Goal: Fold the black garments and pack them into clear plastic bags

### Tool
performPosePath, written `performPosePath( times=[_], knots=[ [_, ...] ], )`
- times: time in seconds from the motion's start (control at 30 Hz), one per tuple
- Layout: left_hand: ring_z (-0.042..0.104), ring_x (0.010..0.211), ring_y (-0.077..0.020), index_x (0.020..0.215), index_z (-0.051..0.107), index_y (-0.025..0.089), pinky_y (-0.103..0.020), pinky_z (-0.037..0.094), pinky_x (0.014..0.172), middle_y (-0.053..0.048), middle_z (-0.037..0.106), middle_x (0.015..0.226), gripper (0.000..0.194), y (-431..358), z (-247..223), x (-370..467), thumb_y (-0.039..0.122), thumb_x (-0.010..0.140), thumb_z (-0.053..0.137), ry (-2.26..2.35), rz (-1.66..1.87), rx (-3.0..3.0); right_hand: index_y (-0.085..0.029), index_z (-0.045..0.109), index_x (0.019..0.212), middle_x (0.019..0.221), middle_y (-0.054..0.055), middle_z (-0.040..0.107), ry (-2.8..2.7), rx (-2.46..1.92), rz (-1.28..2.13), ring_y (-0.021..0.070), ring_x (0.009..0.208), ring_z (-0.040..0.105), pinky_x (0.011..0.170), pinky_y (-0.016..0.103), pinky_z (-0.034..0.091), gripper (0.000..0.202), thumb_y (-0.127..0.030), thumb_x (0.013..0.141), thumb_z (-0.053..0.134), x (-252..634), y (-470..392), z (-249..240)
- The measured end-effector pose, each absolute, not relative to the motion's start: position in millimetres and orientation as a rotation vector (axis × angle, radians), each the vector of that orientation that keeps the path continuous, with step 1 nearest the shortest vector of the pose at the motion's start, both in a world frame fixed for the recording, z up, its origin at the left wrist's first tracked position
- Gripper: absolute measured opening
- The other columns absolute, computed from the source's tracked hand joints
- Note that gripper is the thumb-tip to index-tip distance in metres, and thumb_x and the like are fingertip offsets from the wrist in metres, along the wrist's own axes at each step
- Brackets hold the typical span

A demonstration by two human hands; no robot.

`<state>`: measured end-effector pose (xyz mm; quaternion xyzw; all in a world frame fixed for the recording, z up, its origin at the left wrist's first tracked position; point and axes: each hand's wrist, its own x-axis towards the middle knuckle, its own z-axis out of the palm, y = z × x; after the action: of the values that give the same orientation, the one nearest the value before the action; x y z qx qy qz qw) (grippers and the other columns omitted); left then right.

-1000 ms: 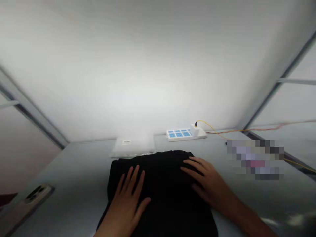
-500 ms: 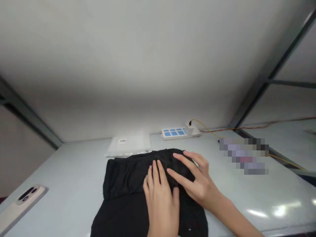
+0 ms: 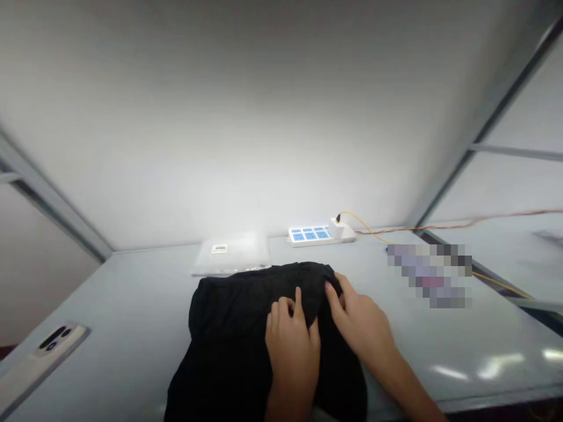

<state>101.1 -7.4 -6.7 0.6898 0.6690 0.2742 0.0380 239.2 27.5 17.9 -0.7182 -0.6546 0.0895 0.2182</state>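
A black garment [image 3: 229,369] lies on the table in front of me, its far part folded over into a band; I cannot tell what kind of garment it is. My left hand [image 3: 292,343] is on the middle of the fold, fingers curled into the cloth and one finger raised. To its right, my right hand [image 3: 365,322] pinches the fold's right edge between thumb and fingers. Below that grip the cloth drops in a dark crease.
Behind the garment lies a clear plastic bag [image 3: 235,253] with a white label. A white power strip [image 3: 308,235] with a plugged-in adapter [image 3: 336,227] sits by the wall. A phone [image 3: 41,363] rests at left on the table [image 3: 132,316]. A blurred-out item [image 3: 426,275] lies at right.
My left fingers, which lay stretched flat on the fold, have curled in. My right hand has gone from spread fingers on top to gripping the fold's right edge, which has shifted.
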Motion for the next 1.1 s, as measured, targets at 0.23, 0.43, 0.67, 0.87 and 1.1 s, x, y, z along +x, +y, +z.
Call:
performPosePath(
  times=[0.23,0.43,0.67,0.87,1.1],
  knots=[
    [0.067,0.105,-0.0313,0.139,0.058,0.006,-0.046,0.06,0.089,-0.017,0.072,0.114,0.045,-27.8,-17.1,95.3,0.018,0.095,0.051,1.807,1.093,2.216,-0.014,0.052,0.146,0.134,0.017,0.067,-1.663,-1.498,0.582,0.031,0.126,0.062,0.106,0.049,0.048,0.062,-0.052,0.106,0.025,206.0,30.6,34.4],
    [0.066,0.122,-0.027,0.148,0.049,0.016,-0.039,0.061,0.096,-0.014,0.067,0.135,0.053,-64.3,-56.5,49.1,0.014,0.096,0.052,1.729,1.364,2.415,-0.02,0.039,0.156,0.136,0.013,0.064,-1.982,-1.098,0.512,0.0239,0.124,0.061,0.107,0.044,0.05,0.052,-0.039,0.109,0.032,178.6,13.9,34.7],
    [0.061,0.126,-0.0277,0.159,0.032,0.029,-0.044,0.057,0.1,-0.011,0.059,0.143,0.066,-97.8,-45.7,-22.0,0.016,0.097,0.052,2.021,1.28,2.375,-0.016,0.046,0.152,0.157,0.013,0.047,-2.59,-0.949,0.248,0.0322,0.147,0.039,0.12,0.056,0.036,0.051,-0.037,0.105,0.047,179.5,3.6,15.0],
    [0.061,0.115,-0.0376,0.149,0.045,0.012,-0.057,0.055,0.094,-0.02,0.062,0.129,0.059,-63.3,-28.7,-66.3,0.048,0.102,0.044,2.426,1.074,1.977,-0.025,0.032,0.16,0.166,0.009,0.031,-2.498,-0.955,0.077,0.0294,0.155,0.022,0.125,0.058,0.025,0.059,-0.036,0.104,0.048,186.4,7.8,15.0],
    [0.041,0.143,-0.0414,0.155,0.038,0.017,-0.061,0.045,0.104,-0.022,0.045,0.153,0.059,-47.0,-6.9,-34.8,0.044,0.102,0.045,2.39,1.151,2.264,-0.023,0.054,0.147,0.147,0.015,0.057,-2.051,-1.454,0.317,0.0342,0.136,0.052,0.112,0.058,0.042,0.056,-0.054,0.102,0.042,196.9,19.8,1.9]
  ],
)
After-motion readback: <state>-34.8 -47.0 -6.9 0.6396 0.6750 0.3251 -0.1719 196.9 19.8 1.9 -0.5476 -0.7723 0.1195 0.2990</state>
